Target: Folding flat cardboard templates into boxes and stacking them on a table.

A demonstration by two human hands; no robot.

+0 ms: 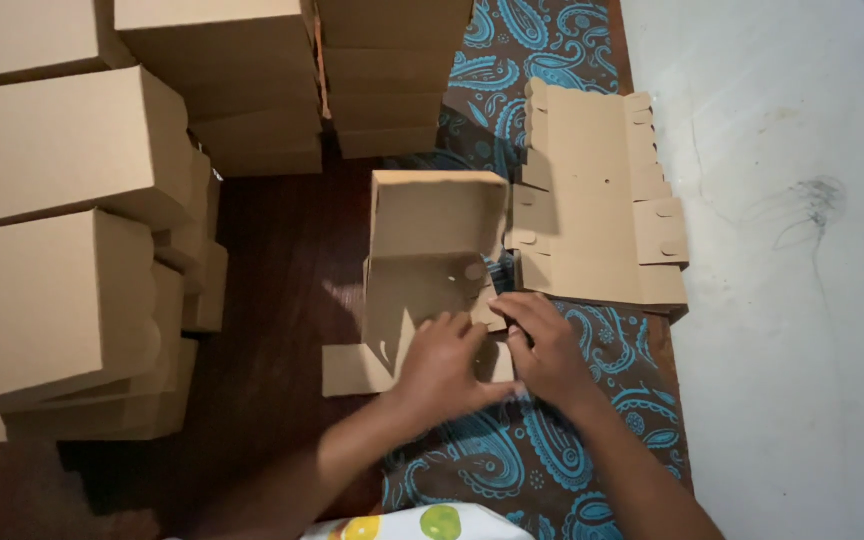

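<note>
We press both hands, left hand (442,362) and right hand (549,350), fingers closed on the half-folded cardboard box's (432,265) near flap, holding its walls upright beside the flat blanks (592,200).

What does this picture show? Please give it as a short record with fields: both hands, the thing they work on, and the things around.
left hand: left hand presses on the near flap of the half-folded box
right hand: right hand rests on the same near edge, beside the left
worked thing: half-folded box, brown cardboard, far wall upright, inside open
beside it: flat box blanks lying to its right
behind and left: stacks of finished boxes
under it: patterned cloth, blue paisley, on a dark wooden floor
right side: pale wall
</note>
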